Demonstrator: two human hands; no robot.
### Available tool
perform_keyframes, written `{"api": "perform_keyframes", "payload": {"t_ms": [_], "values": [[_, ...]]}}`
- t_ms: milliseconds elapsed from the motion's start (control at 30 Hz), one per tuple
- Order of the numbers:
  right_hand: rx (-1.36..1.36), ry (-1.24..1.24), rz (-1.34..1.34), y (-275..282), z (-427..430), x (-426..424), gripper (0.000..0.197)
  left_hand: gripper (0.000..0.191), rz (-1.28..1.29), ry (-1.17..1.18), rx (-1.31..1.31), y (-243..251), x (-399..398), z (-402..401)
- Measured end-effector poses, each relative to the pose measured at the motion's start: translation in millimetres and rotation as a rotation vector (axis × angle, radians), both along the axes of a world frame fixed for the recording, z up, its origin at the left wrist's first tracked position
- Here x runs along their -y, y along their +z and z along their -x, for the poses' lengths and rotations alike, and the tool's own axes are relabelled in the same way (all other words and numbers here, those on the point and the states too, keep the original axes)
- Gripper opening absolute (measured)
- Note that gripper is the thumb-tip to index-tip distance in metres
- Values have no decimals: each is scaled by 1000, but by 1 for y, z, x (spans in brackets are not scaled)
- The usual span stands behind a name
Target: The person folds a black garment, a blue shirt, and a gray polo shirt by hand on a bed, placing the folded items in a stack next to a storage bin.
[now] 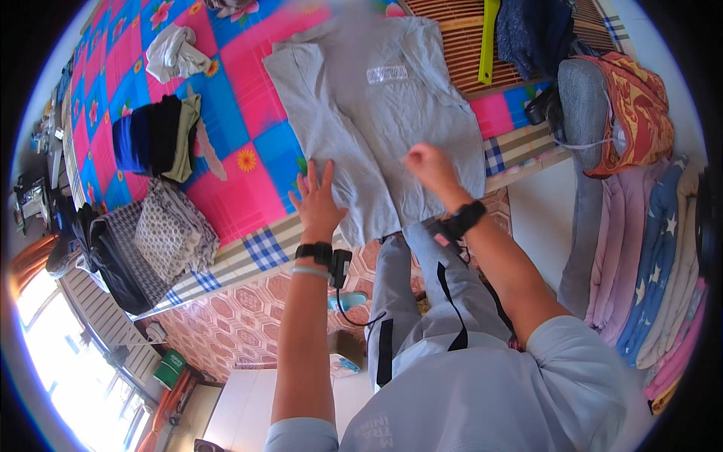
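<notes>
A grey T-shirt (pixel 406 113) lies spread over the bed's edge before me. Its left side is folded inward as a long strip, and its lower part hangs toward my legs. A patch with writing shows near its far end. My left hand (pixel 319 206) rests on the folded strip's left edge, palm down and fingers apart. Over the shirt's middle is my right hand (pixel 430 169), slightly blurred, its fingers curled together. I see nothing between those fingers; whether they touch the cloth is unclear.
The bed has a pink and blue checked cover (pixel 248 62). Left of the shirt are a folded clothes stack (pixel 155 138), a patterned cloth pile (pixel 169 231) and a crumpled white cloth (pixel 176 53). At right lie a slatted mat (pixel 460 34), a yellow-green strip (pixel 488 45) and folded quilts (pixel 627 243).
</notes>
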State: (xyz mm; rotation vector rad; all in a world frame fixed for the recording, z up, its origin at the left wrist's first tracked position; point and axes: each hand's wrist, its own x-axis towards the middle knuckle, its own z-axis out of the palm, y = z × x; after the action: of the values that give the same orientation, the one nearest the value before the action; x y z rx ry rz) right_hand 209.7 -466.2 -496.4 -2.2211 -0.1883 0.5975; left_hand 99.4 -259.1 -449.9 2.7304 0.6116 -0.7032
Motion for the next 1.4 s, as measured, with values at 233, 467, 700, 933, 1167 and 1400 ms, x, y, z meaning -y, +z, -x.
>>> {"api": "perform_keyframes", "payload": {"t_ms": [233,467,700,933,1167,1400], "values": [[248,-379,194,-21,-91,142,27,23,369,-65,580,7,14,-145],[197,-218,309,-4,-47,127,35,22,387,-34,550,8,100,-290],[235,-30,329,3,-15,140,31,57,111,130,351,-26,137,-330],[112,12,85,13,33,135,38,32,103,99,301,-34,118,-342],[66,130,-61,39,54,117,35,26,454,62,451,-9,59,-315],[51,223,-118,36,88,61,41,12,964,653,328,-34,-33,-258]]}}
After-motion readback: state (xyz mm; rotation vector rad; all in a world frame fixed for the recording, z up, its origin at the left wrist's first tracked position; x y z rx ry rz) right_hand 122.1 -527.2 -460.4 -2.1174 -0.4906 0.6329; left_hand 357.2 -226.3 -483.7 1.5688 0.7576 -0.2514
